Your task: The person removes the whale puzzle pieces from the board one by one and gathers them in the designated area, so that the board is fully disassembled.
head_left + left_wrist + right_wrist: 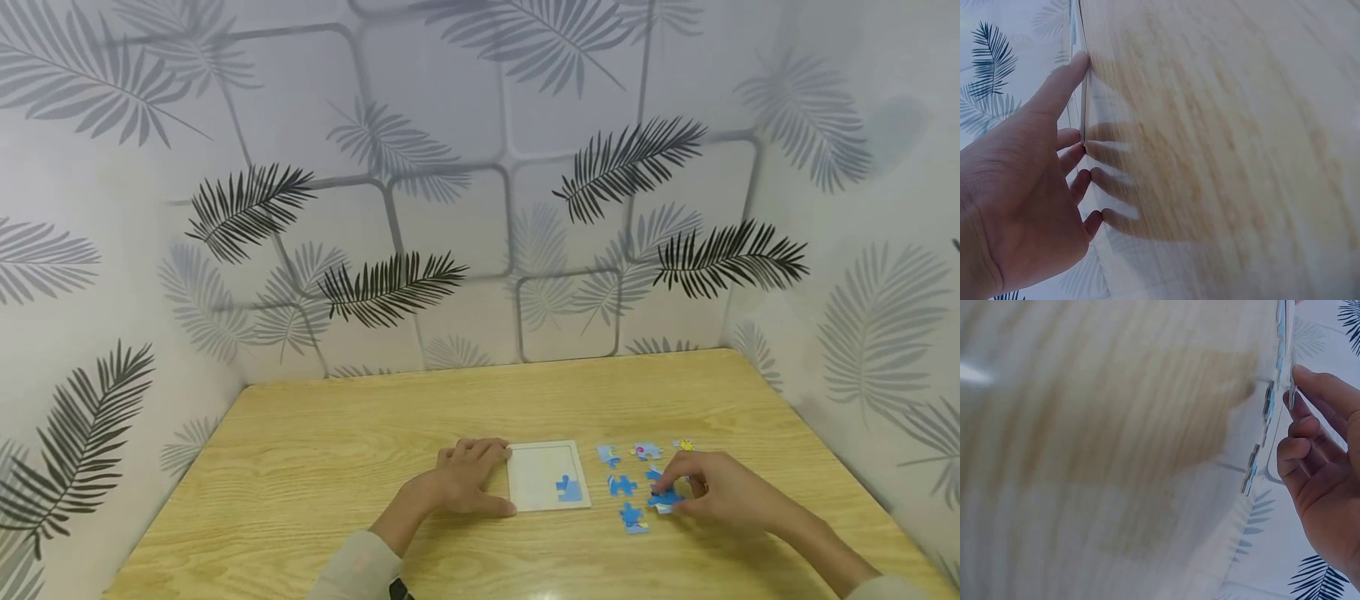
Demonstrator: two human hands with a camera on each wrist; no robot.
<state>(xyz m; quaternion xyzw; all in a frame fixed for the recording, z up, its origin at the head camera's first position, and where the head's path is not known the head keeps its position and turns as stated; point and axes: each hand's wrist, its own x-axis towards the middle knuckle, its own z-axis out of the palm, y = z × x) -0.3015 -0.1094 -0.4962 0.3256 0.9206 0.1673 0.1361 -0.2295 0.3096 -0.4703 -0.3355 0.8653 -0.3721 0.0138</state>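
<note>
A square puzzle tray [536, 475] lies flat on the table, with one blue puzzle piece [572, 490] in its lower right corner. My left hand [468, 483] rests at the tray's left side, fingers spread, index fingertip at the upper left corner and thumb at the lower left one. In the left wrist view the thumb and fingertips meet the tray's thin edge [1084, 106]. My right hand [716, 492] pinches a blue puzzle piece [664, 500] between thumb and index finger. In the right wrist view this piece [1292, 394] shows edge-on, lifted off the table.
Several loose puzzle pieces lie right of the tray, among them a blue one [621, 485], a pink-swirled one [647, 451], one with a yellow figure [683, 446] and a lower one [633, 518]. Leaf-patterned walls [450, 233] border the wooden table [315, 450].
</note>
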